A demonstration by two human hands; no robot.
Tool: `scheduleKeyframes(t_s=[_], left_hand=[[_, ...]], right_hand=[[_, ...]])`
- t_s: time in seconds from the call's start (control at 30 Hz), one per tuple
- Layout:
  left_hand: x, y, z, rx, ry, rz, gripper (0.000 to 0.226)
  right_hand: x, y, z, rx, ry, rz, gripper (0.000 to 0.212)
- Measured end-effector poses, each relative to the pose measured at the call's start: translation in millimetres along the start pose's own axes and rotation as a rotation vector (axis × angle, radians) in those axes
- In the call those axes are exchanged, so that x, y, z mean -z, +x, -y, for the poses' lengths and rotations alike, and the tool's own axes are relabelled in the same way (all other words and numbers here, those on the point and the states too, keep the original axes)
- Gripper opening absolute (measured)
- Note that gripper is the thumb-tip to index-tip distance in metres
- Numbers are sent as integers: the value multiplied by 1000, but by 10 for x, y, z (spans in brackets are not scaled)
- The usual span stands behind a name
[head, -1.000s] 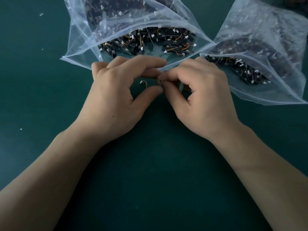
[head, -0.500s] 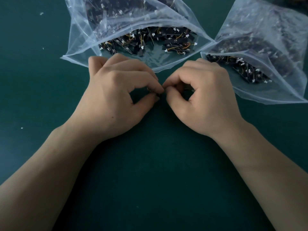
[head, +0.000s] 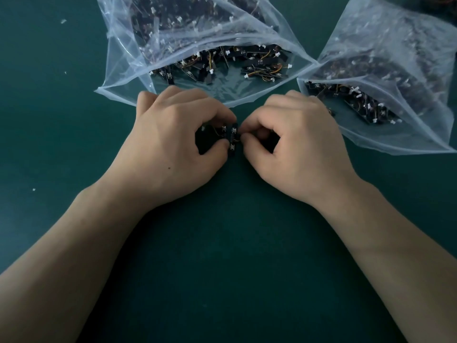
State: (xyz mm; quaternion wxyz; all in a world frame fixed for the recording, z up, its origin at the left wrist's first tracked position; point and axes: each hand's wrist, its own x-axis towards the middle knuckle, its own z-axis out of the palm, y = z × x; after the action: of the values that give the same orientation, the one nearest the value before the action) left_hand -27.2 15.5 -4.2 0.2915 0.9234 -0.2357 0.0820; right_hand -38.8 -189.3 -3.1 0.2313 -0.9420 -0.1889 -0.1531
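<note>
Beneath everything, a matte dark-green counter (head: pixel 227 268), filling the view to every edge, flecked on the left with a few white scraps (head: pixel 63 21). Along the far side, two clear plastic bags lying with open mouths toward the person: the middle bag (head: pixel 118 78) straight ahead, the right bag (head: pixel 420 137) just beside it, near corners almost touching. Both heaped with small black boards, white connectors and orange-yellow leads. Just short of the middle bag's mouth, two bare forearms converging, left hand (head: pixel 173 144) and right hand (head: pixel 299 147) knuckles up, fingertips nearly meeting. Left hand curled, thumb and forefinger pinching a narrow black circuit board (head: pixel 232 139). Other small parts tucked under its fingers, among them a white plug (head: pixel 203 129), too shaded to sort out. Right hand curled likewise, thumb and forefinger tips pinched on the board's right edge, where a thin orange wire (head: pixel 238 140) shows. Board between the two hands, low over the counter or resting on it, hard to tell which. Long axis running away from the person toward the middle bag, far end leaning slightly right, white connectors (head: pixel 233 130) on the upturned face.
</note>
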Motion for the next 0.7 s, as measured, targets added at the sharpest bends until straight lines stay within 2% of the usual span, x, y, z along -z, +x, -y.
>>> scheduleKeyframes(t_s=[0.13,0.27,0.4,0.5,0.7], left_hand=[[-1,-8,-11,-2,33,-5,30],[2,-20,-13,-15,47,10,37],[-4,-26,-5,-16,62,26,40],[-10,-23,-5,-1,51,20,37],[-13,-23,-3,12,30,7,37]], right_hand=[[-13,10,-12,-7,78,-52,9],[58,21,-106,-104,195,-151,14],[106,3,-216,-210,126,13,23],[108,-4,-202,-203,82,48,22],[154,-9,-228,-141,163,123,26]])
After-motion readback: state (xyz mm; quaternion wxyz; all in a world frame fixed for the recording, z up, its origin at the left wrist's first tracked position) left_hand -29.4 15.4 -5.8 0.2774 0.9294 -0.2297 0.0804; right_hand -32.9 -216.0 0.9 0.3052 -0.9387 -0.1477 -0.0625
